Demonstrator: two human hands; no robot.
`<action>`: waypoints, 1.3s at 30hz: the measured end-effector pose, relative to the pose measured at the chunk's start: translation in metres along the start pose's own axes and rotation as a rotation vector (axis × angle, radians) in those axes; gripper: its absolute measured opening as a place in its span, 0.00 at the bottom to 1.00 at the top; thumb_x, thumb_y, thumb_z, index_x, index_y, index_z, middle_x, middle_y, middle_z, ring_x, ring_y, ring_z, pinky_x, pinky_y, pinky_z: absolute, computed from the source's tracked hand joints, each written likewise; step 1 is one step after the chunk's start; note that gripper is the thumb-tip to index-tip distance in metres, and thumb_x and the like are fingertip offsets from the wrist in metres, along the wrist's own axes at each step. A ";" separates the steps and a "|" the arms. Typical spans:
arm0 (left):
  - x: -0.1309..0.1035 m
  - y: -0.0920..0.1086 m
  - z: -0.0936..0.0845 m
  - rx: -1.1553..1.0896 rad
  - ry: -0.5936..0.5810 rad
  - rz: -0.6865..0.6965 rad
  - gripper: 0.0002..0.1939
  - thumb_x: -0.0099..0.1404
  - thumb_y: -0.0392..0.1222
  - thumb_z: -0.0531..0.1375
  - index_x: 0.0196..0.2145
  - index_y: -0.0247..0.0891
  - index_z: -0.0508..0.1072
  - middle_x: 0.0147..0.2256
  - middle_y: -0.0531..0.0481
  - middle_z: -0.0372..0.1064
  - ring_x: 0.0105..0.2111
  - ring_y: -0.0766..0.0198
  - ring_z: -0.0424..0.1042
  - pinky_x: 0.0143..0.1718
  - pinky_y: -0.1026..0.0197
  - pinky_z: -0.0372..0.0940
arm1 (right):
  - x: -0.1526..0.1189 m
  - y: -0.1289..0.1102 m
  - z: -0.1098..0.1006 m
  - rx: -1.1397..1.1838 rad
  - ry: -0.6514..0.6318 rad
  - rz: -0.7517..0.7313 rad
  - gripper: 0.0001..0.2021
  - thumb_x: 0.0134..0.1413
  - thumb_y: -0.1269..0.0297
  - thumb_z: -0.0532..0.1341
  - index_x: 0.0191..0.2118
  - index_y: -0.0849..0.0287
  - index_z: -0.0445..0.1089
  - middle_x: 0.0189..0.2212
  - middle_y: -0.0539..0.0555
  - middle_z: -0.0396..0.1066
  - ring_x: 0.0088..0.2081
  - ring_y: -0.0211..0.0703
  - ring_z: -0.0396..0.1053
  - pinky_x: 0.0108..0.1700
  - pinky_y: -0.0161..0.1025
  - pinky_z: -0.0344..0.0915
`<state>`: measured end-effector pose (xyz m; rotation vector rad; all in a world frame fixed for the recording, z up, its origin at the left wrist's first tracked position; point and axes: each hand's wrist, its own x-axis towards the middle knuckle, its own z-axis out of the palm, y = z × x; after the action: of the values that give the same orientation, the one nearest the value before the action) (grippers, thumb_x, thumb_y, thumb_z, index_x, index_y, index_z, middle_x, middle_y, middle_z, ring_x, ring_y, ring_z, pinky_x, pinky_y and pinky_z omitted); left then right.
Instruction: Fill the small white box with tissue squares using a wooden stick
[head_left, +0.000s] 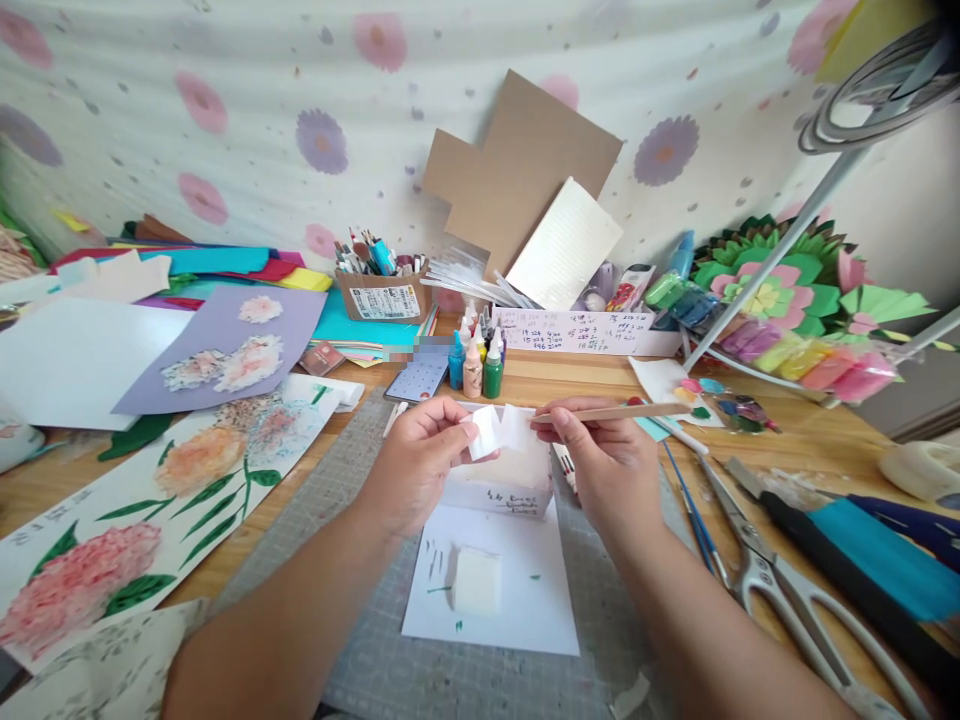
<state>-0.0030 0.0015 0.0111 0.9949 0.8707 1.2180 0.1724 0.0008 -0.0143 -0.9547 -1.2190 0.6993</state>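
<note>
My left hand (424,450) pinches a small folded white piece of paper (484,432) between thumb and fingers. My right hand (611,455) is closed round a flat wooden stick (637,411), which points out to the right. Another thin white piece (516,428) shows between the hands, near my right fingertips; I cannot tell whether it is held. Below and behind the hands stands a white box (495,495) with handwriting on its front. In front of it lies a white sheet (529,600) with green marks, bearing a pale square stack (478,580).
A grey cutting mat (360,600) lies under the work. Large scissors (780,580) and blue brushes (690,505) are at the right. Small paint bottles (493,370), a phone (424,372) and a pen box (382,285) stand behind. Flower pictures (187,470) cover the left.
</note>
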 end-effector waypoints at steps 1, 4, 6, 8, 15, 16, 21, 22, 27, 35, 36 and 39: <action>0.000 0.001 0.001 -0.006 0.012 0.003 0.10 0.53 0.39 0.67 0.22 0.35 0.69 0.24 0.56 0.69 0.27 0.68 0.70 0.35 0.61 0.68 | 0.001 0.001 -0.001 -0.103 -0.023 -0.011 0.06 0.55 0.61 0.65 0.30 0.58 0.75 0.27 0.52 0.78 0.29 0.42 0.76 0.32 0.39 0.74; 0.000 0.002 0.001 0.017 0.038 0.018 0.10 0.53 0.39 0.66 0.22 0.36 0.68 0.23 0.55 0.70 0.26 0.68 0.70 0.34 0.61 0.68 | 0.004 0.004 -0.002 -0.390 -0.126 -0.090 0.06 0.55 0.63 0.64 0.28 0.57 0.74 0.26 0.52 0.78 0.26 0.42 0.75 0.29 0.39 0.70; 0.001 0.001 0.000 0.055 0.048 0.030 0.10 0.53 0.38 0.66 0.22 0.36 0.67 0.23 0.55 0.70 0.25 0.67 0.70 0.33 0.61 0.67 | 0.003 0.002 -0.003 -0.467 -0.146 -0.171 0.06 0.54 0.65 0.63 0.27 0.56 0.74 0.27 0.52 0.79 0.28 0.43 0.75 0.30 0.40 0.70; 0.002 -0.002 0.000 0.100 0.057 0.045 0.09 0.53 0.38 0.65 0.22 0.37 0.67 0.22 0.55 0.70 0.25 0.67 0.69 0.32 0.62 0.65 | 0.000 -0.003 -0.004 -0.413 -0.081 -0.239 0.05 0.56 0.67 0.63 0.30 0.55 0.75 0.30 0.52 0.79 0.32 0.44 0.77 0.35 0.41 0.71; 0.000 -0.008 0.001 0.099 0.031 0.059 0.10 0.55 0.37 0.65 0.23 0.36 0.67 0.21 0.57 0.68 0.23 0.71 0.65 0.27 0.66 0.60 | -0.015 -0.023 0.003 -0.041 -0.346 -0.457 0.11 0.56 0.75 0.62 0.41 0.52 0.74 0.37 0.53 0.80 0.43 0.46 0.78 0.48 0.49 0.74; -0.001 -0.008 0.002 0.078 0.018 0.056 0.09 0.55 0.37 0.65 0.23 0.36 0.68 0.21 0.57 0.68 0.24 0.71 0.66 0.28 0.66 0.61 | -0.016 -0.023 0.005 -0.047 -0.385 -0.476 0.11 0.56 0.75 0.63 0.41 0.53 0.74 0.38 0.53 0.80 0.43 0.46 0.78 0.48 0.49 0.74; -0.002 -0.004 0.004 -0.061 -0.042 0.060 0.09 0.59 0.41 0.63 0.24 0.34 0.74 0.26 0.51 0.72 0.29 0.66 0.71 0.34 0.62 0.68 | -0.017 -0.018 0.007 -0.033 -0.329 -0.425 0.11 0.56 0.75 0.63 0.41 0.51 0.75 0.39 0.53 0.80 0.43 0.46 0.77 0.48 0.49 0.74; -0.002 -0.004 0.004 -0.060 -0.045 0.066 0.09 0.59 0.41 0.63 0.25 0.35 0.75 0.27 0.51 0.72 0.30 0.65 0.72 0.36 0.61 0.68 | -0.017 -0.018 0.007 -0.018 -0.307 -0.399 0.11 0.56 0.74 0.63 0.41 0.51 0.75 0.38 0.53 0.80 0.43 0.46 0.77 0.48 0.50 0.74; -0.002 -0.007 0.000 0.206 -0.062 0.183 0.05 0.60 0.37 0.63 0.27 0.36 0.76 0.27 0.52 0.74 0.32 0.64 0.73 0.40 0.60 0.67 | -0.017 -0.017 0.007 0.072 -0.213 -0.250 0.07 0.57 0.72 0.63 0.38 0.51 0.76 0.37 0.51 0.80 0.43 0.44 0.76 0.49 0.49 0.73; -0.001 -0.002 0.002 0.457 0.050 0.197 0.06 0.54 0.36 0.65 0.24 0.37 0.71 0.24 0.55 0.69 0.25 0.68 0.67 0.27 0.65 0.61 | -0.010 -0.004 0.005 0.056 -0.043 -0.082 0.02 0.56 0.64 0.65 0.34 0.54 0.76 0.32 0.51 0.79 0.35 0.42 0.77 0.41 0.45 0.76; 0.000 -0.002 0.001 0.451 0.062 0.193 0.07 0.53 0.36 0.65 0.24 0.37 0.70 0.23 0.56 0.68 0.24 0.69 0.65 0.27 0.65 0.60 | -0.008 -0.002 0.003 0.032 -0.024 -0.064 0.03 0.56 0.63 0.65 0.34 0.55 0.76 0.31 0.51 0.78 0.35 0.43 0.77 0.41 0.45 0.76; 0.002 -0.002 -0.003 0.418 0.074 0.200 0.09 0.53 0.36 0.65 0.25 0.37 0.67 0.23 0.57 0.65 0.24 0.70 0.64 0.26 0.66 0.58 | -0.003 0.003 0.000 -0.027 0.007 -0.025 0.05 0.55 0.62 0.66 0.32 0.56 0.76 0.30 0.52 0.78 0.35 0.44 0.77 0.43 0.47 0.75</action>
<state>-0.0044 0.0036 0.0083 1.4056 1.1331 1.2734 0.1716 0.0000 -0.0181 -0.9618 -1.2348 0.6600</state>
